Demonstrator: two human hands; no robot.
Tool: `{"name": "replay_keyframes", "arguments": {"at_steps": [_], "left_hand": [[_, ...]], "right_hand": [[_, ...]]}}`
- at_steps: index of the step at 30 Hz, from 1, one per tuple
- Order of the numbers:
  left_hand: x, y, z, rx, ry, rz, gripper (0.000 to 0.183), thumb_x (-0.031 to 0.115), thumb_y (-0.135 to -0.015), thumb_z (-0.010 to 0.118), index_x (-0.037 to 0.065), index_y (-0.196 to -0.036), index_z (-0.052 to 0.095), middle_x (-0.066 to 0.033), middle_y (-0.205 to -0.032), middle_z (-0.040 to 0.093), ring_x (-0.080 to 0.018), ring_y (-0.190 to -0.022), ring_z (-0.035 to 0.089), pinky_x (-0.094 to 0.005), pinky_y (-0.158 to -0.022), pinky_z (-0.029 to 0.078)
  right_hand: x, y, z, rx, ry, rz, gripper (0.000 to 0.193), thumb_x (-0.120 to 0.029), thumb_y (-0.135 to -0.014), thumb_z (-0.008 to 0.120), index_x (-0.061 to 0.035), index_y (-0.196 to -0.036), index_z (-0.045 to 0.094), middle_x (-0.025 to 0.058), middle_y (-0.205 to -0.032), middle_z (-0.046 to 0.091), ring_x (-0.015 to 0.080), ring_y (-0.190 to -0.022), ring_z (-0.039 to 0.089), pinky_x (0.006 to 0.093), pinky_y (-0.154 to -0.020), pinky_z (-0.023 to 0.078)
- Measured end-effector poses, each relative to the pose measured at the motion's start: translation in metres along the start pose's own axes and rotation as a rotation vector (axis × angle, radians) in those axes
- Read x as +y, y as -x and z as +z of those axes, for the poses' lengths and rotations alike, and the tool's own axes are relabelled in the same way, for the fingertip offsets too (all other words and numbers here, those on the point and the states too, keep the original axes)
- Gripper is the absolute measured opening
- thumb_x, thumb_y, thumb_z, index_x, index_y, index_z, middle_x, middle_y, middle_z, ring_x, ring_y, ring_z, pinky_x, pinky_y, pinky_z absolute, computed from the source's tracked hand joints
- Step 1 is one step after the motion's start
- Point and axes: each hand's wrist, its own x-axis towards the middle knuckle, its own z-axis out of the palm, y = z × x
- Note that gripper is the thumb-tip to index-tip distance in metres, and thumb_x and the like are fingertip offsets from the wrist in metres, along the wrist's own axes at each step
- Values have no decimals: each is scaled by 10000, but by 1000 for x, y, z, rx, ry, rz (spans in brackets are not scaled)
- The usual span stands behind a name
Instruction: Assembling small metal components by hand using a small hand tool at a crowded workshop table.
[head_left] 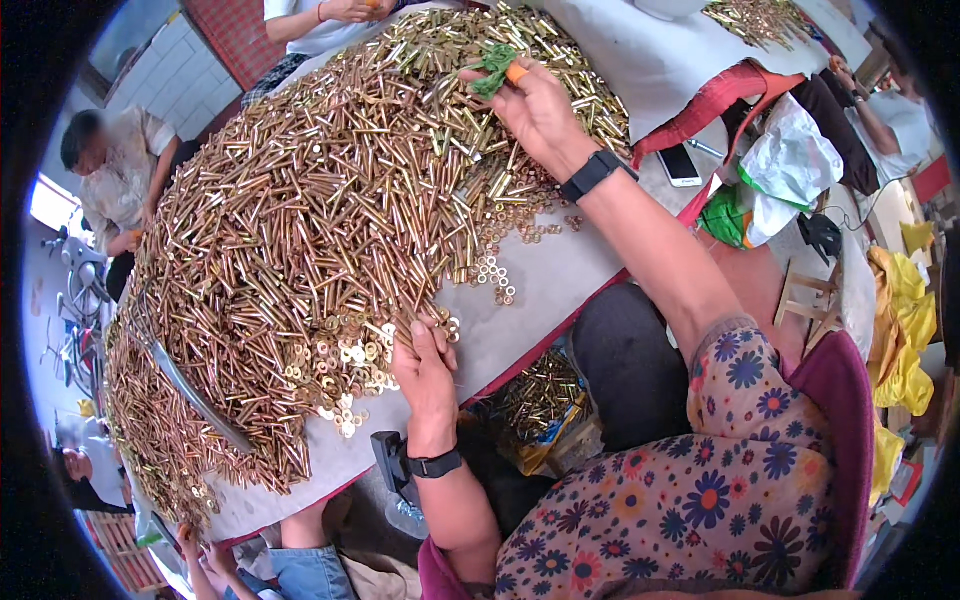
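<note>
A large heap of thin, brass-coloured metal rods [330,210] covers most of the table before me. At its near edge lie loose flat washers [350,355], gold and silvery. My left hand [426,372] is closed beside these washers, its fingertips against the rods; what is in the fingers is hidden. Farther out, my right hand [540,108] reaches over the far right part of the heap. A crumpled green piece of mesh or cloth [495,68] is pinched between its thumb and fingers. Orange covers sit on some of that hand's fingertips.
A curved metal strip [200,400] lies on the heap's left side. A phone [680,166], a red strap [700,105] and a white plastic bag [790,150] are on the right. Below the table edge is a container of rods [540,395]. Several people sit around the table.
</note>
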Motion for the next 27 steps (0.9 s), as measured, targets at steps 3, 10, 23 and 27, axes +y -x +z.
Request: {"name": "replay_keyframes", "arguments": {"at_steps": [3,10,23,27], "left_hand": [[1,1,0,37,-11,-14,207,245,-1018,429,57,-969,501,14,-638,442,-58,-493,373,-205,-441,318],[0,0,6,15,-17,-8,200,232,-1018,426,62,-945,505,17,-638,441,-57,-497,378,-201,-440,316],[-9,-3,-1,-36,-89,-12,196,219,-1023,406,54,-977,500,26,-641,440,-50,-488,377,-201,-428,321],[-13,-3,-4,-15,-54,-48,197,226,-1022,411,53,-983,496,26,-649,440,-49,-508,385,-201,-437,327]], "right_hand": [[-8,11,7,-120,-36,38,234,-84,-995,334,61,-1142,444,243,-1142,570,362,-1035,618,431,-856,549],[-18,39,18,-208,-110,170,259,-95,-999,310,66,-1125,470,255,-1093,592,364,-993,638,428,-815,579],[-141,96,40,-584,-641,63,359,-259,-974,442,-13,-1228,506,150,-1077,626,186,-776,615,287,-676,544],[-64,79,24,-42,274,17,303,-240,-963,501,-1,-1131,582,209,-1080,631,272,-948,644,333,-783,533]]}}
